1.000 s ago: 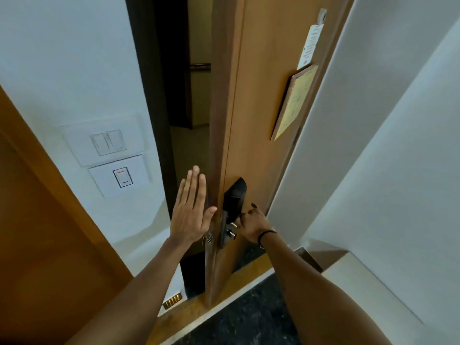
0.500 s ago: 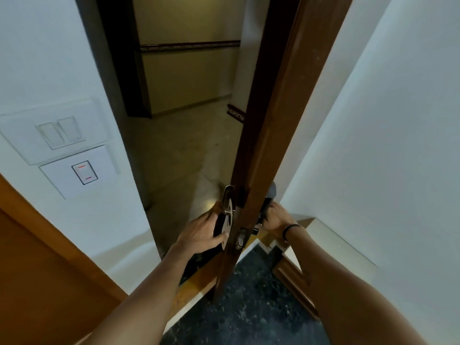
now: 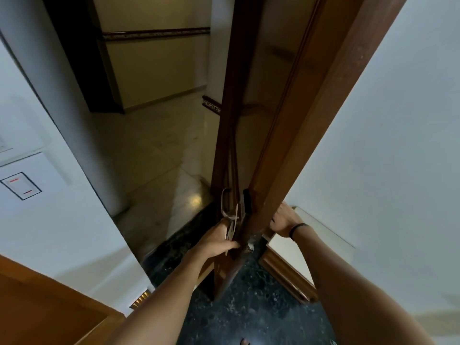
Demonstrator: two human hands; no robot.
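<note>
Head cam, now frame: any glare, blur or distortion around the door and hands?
Head view: corridor floor dim and yellowish, with one small glare spot; white walls brighter; door and left hand slightly soft, lock detail smeared; wide-angle lens splays door and wall lines outward.

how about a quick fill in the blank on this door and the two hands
1. The door stands ___, showing a corridor beyond.
2. The left hand and right hand are on ___ sides of the door.
3. The black band sits on the ___ wrist.
4. The switch plate bears two ___ marks.
Missing words: open; opposite; right; red.
</note>
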